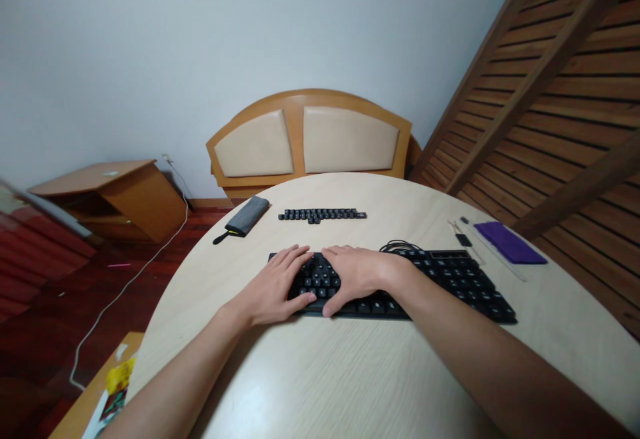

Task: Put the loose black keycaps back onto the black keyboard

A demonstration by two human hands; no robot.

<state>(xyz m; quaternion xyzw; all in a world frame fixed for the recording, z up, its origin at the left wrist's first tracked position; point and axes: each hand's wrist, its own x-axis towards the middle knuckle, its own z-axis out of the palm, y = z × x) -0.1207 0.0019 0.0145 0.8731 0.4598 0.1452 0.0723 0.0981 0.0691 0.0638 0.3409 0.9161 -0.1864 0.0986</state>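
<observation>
A black keyboard [455, 279] lies across the round table in front of me, its coiled cable [400, 246] behind its back edge. Over the keyboard's left end rests my left hand [280, 282], fingers stretched forward and thumb pointing right. My right hand [355, 272] lies on the keys just right of it, palm down, its fingers extended to the left and thumb toward the front edge. Neither hand grips anything. Between them several keys show; those under the palms are hidden. Farther back, loose black keycaps [323, 214] stand in rows on the table.
The round table [350, 372] also bears a grey pouch [249, 216] at back left. A purple cloth [510, 242], a thin white tool [493, 249] and a small black-and-white item [463, 238] lie at right. Behind are a headboard [310, 136], a wooden cabinet [145, 199] and a slatted screen [560, 106].
</observation>
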